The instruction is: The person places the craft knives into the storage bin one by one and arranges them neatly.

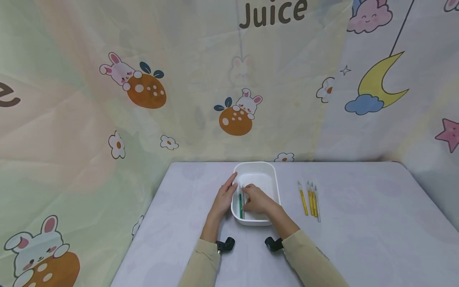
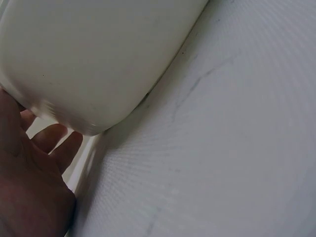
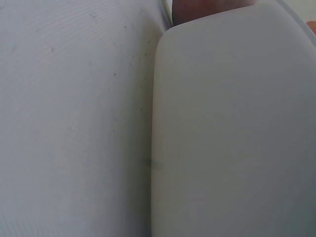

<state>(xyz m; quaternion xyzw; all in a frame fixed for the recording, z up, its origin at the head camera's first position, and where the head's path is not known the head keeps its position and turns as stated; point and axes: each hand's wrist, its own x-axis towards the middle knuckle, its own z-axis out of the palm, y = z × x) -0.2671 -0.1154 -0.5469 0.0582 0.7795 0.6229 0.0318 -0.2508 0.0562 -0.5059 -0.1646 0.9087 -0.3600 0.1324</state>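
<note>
A white rectangular tray stands on the table. My left hand rests against its left wall with fingers extended, and those fingers show beside the tray's corner in the left wrist view. Over the left side of the tray, my right hand reaches in, its curled fingers and thumb at a slim pale pen, partly hidden by the hand. A green pen lies lengthwise just left of it, along the wall. In the right wrist view the tray's outer wall fills much of the picture.
Right of the tray lie several slim yellow pens with clear pointed tips, with one silvery pen at their right. A pale cloth covers the table. Printed curtains hang behind and to the left.
</note>
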